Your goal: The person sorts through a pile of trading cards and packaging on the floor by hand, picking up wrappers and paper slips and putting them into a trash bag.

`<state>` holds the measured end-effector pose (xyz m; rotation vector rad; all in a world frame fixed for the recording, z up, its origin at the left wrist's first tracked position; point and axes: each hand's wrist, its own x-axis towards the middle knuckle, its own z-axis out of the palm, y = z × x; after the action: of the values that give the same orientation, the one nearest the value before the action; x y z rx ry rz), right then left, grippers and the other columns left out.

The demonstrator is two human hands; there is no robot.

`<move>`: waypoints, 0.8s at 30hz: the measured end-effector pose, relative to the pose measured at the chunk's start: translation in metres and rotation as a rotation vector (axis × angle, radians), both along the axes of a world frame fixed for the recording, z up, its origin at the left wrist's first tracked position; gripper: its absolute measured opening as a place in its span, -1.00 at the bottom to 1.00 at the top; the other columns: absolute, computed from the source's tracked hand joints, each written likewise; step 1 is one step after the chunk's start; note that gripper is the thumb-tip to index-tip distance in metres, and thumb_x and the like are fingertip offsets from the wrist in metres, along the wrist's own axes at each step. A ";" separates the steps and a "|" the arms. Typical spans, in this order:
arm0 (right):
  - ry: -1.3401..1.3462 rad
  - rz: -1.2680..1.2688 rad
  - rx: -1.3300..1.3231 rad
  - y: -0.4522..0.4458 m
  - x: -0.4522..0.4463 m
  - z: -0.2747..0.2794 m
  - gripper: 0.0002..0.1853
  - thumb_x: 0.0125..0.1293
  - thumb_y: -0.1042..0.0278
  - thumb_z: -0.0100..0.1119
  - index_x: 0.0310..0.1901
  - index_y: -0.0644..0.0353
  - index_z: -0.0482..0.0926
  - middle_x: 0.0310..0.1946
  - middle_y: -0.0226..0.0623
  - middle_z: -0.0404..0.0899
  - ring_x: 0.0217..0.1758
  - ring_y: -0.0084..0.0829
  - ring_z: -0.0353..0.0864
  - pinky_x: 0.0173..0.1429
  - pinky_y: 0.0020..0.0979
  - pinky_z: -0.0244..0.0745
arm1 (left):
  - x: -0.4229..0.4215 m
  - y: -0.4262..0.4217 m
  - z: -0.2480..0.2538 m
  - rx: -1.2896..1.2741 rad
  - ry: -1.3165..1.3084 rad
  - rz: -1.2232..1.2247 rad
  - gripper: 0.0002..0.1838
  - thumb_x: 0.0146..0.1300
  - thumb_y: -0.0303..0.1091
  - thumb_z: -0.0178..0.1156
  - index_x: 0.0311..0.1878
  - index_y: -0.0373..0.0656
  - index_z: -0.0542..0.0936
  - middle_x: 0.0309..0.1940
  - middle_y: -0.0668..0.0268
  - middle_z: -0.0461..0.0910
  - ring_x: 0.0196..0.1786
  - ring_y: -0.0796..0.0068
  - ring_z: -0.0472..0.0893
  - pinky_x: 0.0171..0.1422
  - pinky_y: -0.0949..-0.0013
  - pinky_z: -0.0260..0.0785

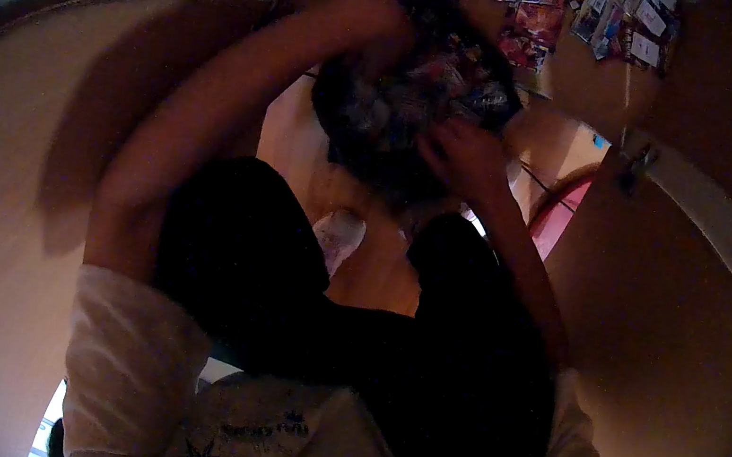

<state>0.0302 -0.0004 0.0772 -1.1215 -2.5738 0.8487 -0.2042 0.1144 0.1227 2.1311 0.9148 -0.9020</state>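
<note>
A dark bag [337, 109], its mouth wide and round, is in front of my knees. Inside it are crumpled, colourful pieces like wrappers or packets [447, 79], too dim to identify. My left hand [393, 27] reaches over the bag's far left rim; its fingers are lost in shadow and blur. On the near right side of the opening, my right hand [466, 153] has its fingers curled down against the contents. What lies under those fingertips cannot be made out.
Colourful flat packets [524, 14] lie spread on the brown surface beyond the bag. White paper pieces [648, 34] are among them at the right. Tan panels [665, 276] rise on both sides. A pinkish-red round object [559, 221] shows at the right, and my foot [339, 236] is below the bag.
</note>
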 end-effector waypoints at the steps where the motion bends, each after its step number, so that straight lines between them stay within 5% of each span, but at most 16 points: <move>1: -0.124 0.088 -0.169 -0.004 0.005 0.004 -0.79 0.18 0.17 0.17 -0.29 0.13 0.59 -0.30 -0.18 0.57 -0.25 -0.14 0.60 -0.27 -0.15 0.54 | 0.003 0.003 0.007 0.014 -0.012 -0.012 -0.75 -0.01 -0.33 0.28 -0.21 -0.13 0.66 -0.32 0.20 0.67 -0.28 0.15 0.68 -0.17 0.10 0.53; 3: -0.246 0.173 -0.342 -0.014 0.012 0.004 -0.76 0.21 0.18 0.12 -0.25 0.17 0.58 -0.28 -0.13 0.59 -0.24 -0.10 0.61 -0.25 -0.11 0.56 | 0.014 0.003 0.020 0.037 -0.055 -0.053 -0.76 0.01 -0.34 0.26 -0.20 -0.13 0.66 -0.31 0.20 0.67 -0.27 0.17 0.68 -0.16 0.10 0.52; 6: 0.091 0.176 -0.144 -0.039 0.027 -0.016 -0.76 0.20 0.20 0.11 -0.23 0.18 0.58 -0.29 -0.09 0.60 -0.28 -0.09 0.63 -0.29 -0.10 0.57 | 0.046 -0.012 0.025 0.029 -0.142 -0.210 -0.77 0.04 -0.35 0.22 -0.19 -0.13 0.64 -0.29 0.20 0.67 -0.25 0.18 0.67 -0.13 0.09 0.52; 8: -0.147 0.213 -0.324 -0.047 0.033 -0.018 -0.73 0.17 0.20 0.12 -0.19 0.19 0.59 -0.27 -0.06 0.60 -0.32 -0.07 0.65 -0.30 -0.09 0.58 | 0.074 -0.029 0.018 0.000 -0.193 -0.374 -0.77 0.06 -0.36 0.20 -0.18 -0.13 0.63 -0.28 0.20 0.67 -0.24 0.19 0.67 -0.12 0.09 0.52; 13: -0.240 0.263 -0.374 -0.027 0.047 -0.008 -0.71 0.13 0.18 0.17 -0.25 0.23 0.63 -0.33 -0.03 0.63 -0.30 -0.06 0.66 -0.23 -0.08 0.59 | 0.114 -0.064 -0.021 0.003 -0.392 -0.740 -0.78 0.11 -0.38 0.14 -0.16 -0.13 0.61 -0.24 0.21 0.66 -0.21 0.22 0.66 -0.08 0.08 0.51; 17: -0.414 0.378 -0.553 -0.015 0.049 0.007 -0.78 0.12 0.31 0.13 -0.38 0.29 0.68 -0.40 0.03 0.66 -0.37 -0.03 0.68 -0.25 -0.08 0.61 | 0.098 -0.063 -0.060 0.118 -0.756 -0.812 -0.66 0.08 -0.34 0.15 -0.04 -0.13 0.61 0.00 0.17 0.58 0.11 0.24 0.55 0.19 0.20 0.41; 19: -0.402 0.418 -0.549 -0.013 0.054 0.004 -0.78 0.12 0.33 0.11 -0.36 0.29 0.68 -0.38 0.03 0.66 -0.37 -0.03 0.68 -0.25 -0.08 0.61 | 0.089 -0.058 -0.071 0.282 -1.039 -0.950 -0.62 0.12 -0.29 0.09 0.04 -0.09 0.52 0.17 0.19 0.44 0.29 0.27 0.38 0.38 0.16 0.21; 24: -0.403 0.324 -0.551 -0.015 0.057 0.005 -0.79 0.13 0.39 0.08 -0.36 0.31 0.68 -0.37 0.04 0.66 -0.37 -0.03 0.69 -0.25 -0.09 0.61 | 0.073 -0.048 -0.067 0.321 -1.049 -0.809 -0.68 0.12 -0.30 0.08 -0.02 -0.05 0.52 0.22 0.21 0.38 0.34 0.26 0.32 0.45 0.12 0.11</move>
<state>0.0873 -0.0150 0.0824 -1.1050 -2.9995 1.6354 -0.1311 0.0666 0.0557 2.7694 -0.3902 0.1661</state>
